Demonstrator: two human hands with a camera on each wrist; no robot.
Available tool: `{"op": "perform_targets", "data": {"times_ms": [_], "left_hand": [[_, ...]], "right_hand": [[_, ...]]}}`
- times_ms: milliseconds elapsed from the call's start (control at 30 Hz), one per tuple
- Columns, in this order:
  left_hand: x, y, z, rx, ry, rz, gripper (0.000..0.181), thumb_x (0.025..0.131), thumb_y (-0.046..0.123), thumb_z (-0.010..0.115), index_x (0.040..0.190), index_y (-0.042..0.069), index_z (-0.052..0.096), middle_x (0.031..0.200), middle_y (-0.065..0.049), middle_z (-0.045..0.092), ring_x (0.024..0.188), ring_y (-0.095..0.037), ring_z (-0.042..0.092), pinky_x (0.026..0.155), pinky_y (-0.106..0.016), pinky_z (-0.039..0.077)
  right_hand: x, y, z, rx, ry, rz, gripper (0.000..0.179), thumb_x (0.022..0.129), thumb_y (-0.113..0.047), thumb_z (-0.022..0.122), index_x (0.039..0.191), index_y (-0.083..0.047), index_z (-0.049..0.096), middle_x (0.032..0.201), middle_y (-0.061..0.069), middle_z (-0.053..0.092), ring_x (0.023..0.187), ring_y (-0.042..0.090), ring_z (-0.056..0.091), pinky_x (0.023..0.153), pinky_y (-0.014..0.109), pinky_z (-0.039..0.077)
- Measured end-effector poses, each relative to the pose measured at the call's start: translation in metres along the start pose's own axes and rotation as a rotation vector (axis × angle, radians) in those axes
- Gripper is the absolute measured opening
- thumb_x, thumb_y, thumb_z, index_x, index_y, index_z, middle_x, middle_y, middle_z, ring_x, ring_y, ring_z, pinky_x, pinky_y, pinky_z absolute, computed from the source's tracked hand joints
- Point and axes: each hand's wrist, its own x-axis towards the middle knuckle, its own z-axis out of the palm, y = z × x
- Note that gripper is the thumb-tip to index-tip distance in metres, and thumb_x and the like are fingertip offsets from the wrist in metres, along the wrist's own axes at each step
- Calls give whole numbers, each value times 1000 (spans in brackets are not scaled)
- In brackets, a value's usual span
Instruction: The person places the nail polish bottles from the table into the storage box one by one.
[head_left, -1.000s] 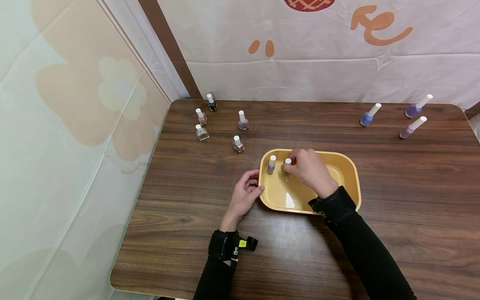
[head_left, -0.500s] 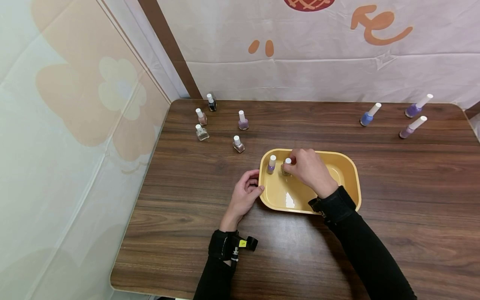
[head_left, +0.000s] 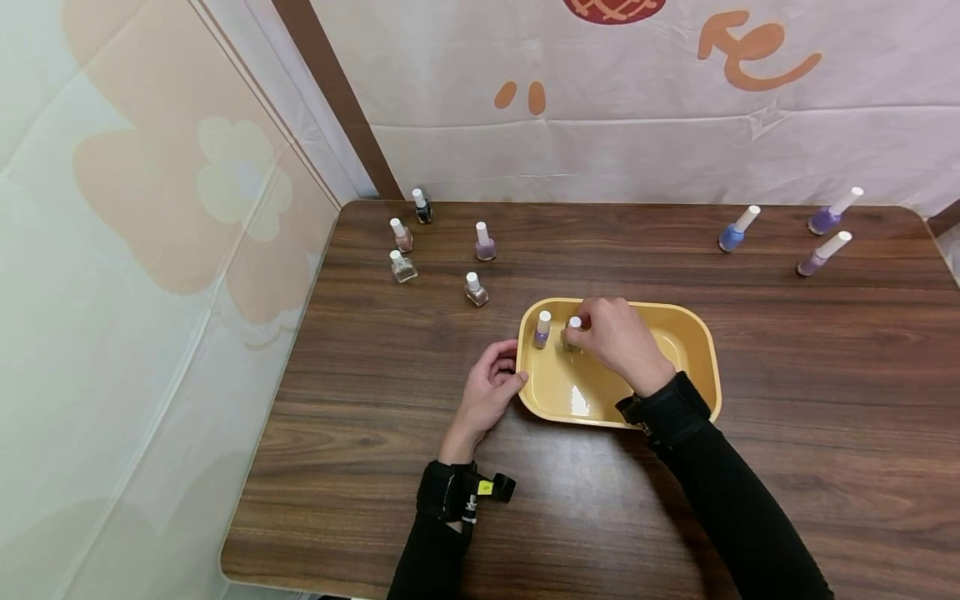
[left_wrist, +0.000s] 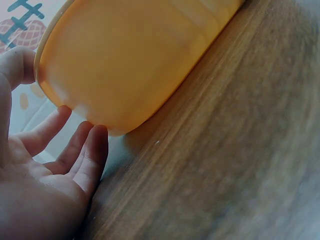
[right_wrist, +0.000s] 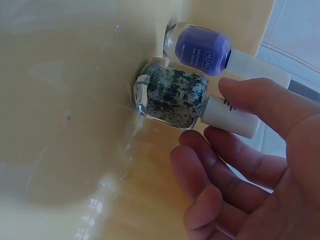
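Observation:
My right hand (head_left: 621, 340) reaches into the yellow plastic tray (head_left: 551, 392) and pinches the white cap of a nail polish bottle (right_wrist: 172, 95) between thumb and fingers. That bottle is clear glass with black and white speckles and stands upright on the tray floor. Close beside it stands a purple nail polish bottle (right_wrist: 202, 50), also white-capped. My left hand (head_left: 489, 392) holds the tray's left end. Its thumb lies at the rim, and in the left wrist view its fingertips (left_wrist: 95, 132) touch the outer wall.
On the brown wooden table (head_left: 360, 417), several polish bottles stand at the back left, among them a black one (head_left: 423, 207) and a silvery-pink one (head_left: 476, 289). A blue bottle (head_left: 733, 235) and two purple ones stand at the back right. A printed cloth (head_left: 637, 158) hangs behind.

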Motion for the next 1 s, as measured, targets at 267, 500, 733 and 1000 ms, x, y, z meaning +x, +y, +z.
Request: {"op": "perform_targets", "data": {"times_ms": [267,500,733,1000], "left_hand": [[0,2,1,6,4,-21,49,84,-5,59,132,-4,49,125,-25,52,96,-15,54,76,-16,48],[0,3,0,-3,0,-22,48,85,-6,58,132,-6,48,125,-27,51,97,-17,53,76,-16,48],[0,3,0,3,7,-23,49,84,-5,58,132,-6,48,125,-25,52,96,-14,54,76,-16,48],[-1,3,0,-3,7,-25,49,84,-5,58,132,-7,47,125,-26,51,96,-17,54,75,-16,48]], "right_hand": [[-1,0,-2,4,21,-26,20,79,-20,66,63,-11,58,59,-1,48,51,12,40,48,25,30],[-5,-2,-9,14,32,-16,18,81,-25,67,80,-8,70,77,7,68,62,17,56,59,29,44],[-9,-2,-18,17,61,-24,27,82,-30,68,88,-4,69,88,12,71,77,25,64,72,38,51],[-15,1,-29,43,83,-37,28,87,-28,70,94,-1,68,91,15,70,81,28,64,75,40,50]]}}
